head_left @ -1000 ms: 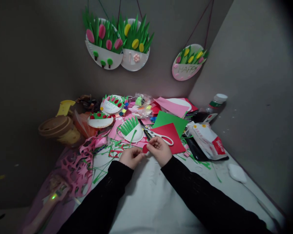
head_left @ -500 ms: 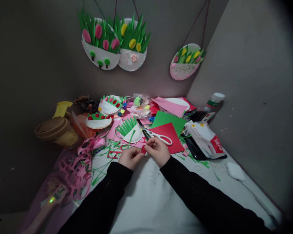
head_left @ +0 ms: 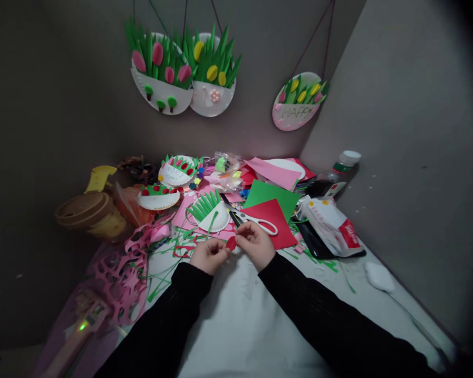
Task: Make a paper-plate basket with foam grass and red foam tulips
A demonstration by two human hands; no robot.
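A small red paper oval point(head_left: 231, 243) is pinched between my two hands above the near part of the white table. My left hand point(head_left: 208, 255) grips its lower left edge with thumb and forefinger. On its right side, the fingertips of my right hand point(head_left: 256, 244) are closed on it too. Just beyond my right hand lie white-handled scissors point(head_left: 265, 224), partly over a red paper sheet point(head_left: 281, 231). A folded paper plate point(head_left: 219, 218) with green paper grass rests past my hands, on pink paper.
Green paper point(head_left: 274, 197) lies behind the red sheet. Pink paper offcuts point(head_left: 122, 278) and a glue gun point(head_left: 82, 325) with a green light are at left. A white pouch point(head_left: 331, 226) stands at right. Decorated plates point(head_left: 213, 100) hang on the wall.
The red oval shows more of its face between my fingers now. My left hand has shifted very slightly left; otherwise my hands stay in place.
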